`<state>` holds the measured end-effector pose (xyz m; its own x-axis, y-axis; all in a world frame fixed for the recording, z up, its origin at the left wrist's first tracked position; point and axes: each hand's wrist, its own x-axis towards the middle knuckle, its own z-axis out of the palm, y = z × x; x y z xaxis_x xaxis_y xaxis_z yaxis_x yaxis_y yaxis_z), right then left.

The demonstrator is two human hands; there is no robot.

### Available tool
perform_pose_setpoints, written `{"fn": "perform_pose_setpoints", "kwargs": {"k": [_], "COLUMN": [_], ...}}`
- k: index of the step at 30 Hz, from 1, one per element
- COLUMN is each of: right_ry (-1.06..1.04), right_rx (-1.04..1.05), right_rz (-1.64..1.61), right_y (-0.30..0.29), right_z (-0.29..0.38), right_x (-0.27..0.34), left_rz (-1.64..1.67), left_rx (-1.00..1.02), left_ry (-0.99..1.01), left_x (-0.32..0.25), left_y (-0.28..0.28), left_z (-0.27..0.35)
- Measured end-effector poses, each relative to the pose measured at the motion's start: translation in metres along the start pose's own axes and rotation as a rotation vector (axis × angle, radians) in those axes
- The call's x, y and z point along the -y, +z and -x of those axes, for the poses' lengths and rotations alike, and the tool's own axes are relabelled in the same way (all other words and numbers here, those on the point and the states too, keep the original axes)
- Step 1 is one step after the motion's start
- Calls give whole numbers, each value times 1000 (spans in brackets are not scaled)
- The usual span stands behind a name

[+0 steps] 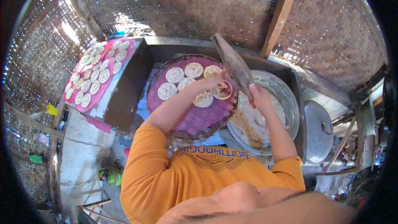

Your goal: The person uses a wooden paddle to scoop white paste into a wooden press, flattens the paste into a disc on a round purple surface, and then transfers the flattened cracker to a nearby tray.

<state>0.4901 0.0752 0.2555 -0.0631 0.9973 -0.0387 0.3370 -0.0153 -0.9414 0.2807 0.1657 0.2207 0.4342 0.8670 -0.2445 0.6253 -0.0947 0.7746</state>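
My right hand (pixel 260 97) grips the lower end of a long, dark, tapered tool (pixel 234 59), which slants up and to the left. My left hand (pixel 214 80) is over a round tray (pixel 192 121) lined with purple material, beside a pale ring (pixel 229 95) with thin strands inside. Whether its fingers touch the ring or the tool cannot be told. Several round, lacy pieces of pale strands (pixel 175 75) lie on the tray around the ring. Right of the tray, a large metal basin (pixel 292 112) holds a white mass (pixel 259 119) with a tan patch.
At the left, more round lacy pieces (pixel 104 76) lie on pink sheets (pixel 93 103) on a raised surface. A dark-walled trough (pixel 127 90) surrounds the tray and basin. A metal lid (pixel 317 130) leans at the right. Woven walls (pixel 186 9) and a wooden post (pixel 280 15) stand beyond.
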Motion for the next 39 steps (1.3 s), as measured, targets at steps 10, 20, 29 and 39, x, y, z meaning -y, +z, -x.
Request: {"fn": "perform_pose_setpoints", "kwargs": {"k": [10,20,29,39], "right_ry": [-196,-1317,-473,-1009], "right_rx": [-76,-504,26,-853], "right_rz": [-155,791,152,-775], "right_y": [-7,-29,-87,-103], "right_z": [50,117,144,146], "right_x": [39,148,90,38], "left_rz": [-540,-572,-821,227], "left_rx": [-913,79,-38,58], "left_ry": [980,930,578,777], "left_x": [-113,-161,-115,-80], "left_y": [-10,1,14,46], "left_z": [50,96,157,93]}}
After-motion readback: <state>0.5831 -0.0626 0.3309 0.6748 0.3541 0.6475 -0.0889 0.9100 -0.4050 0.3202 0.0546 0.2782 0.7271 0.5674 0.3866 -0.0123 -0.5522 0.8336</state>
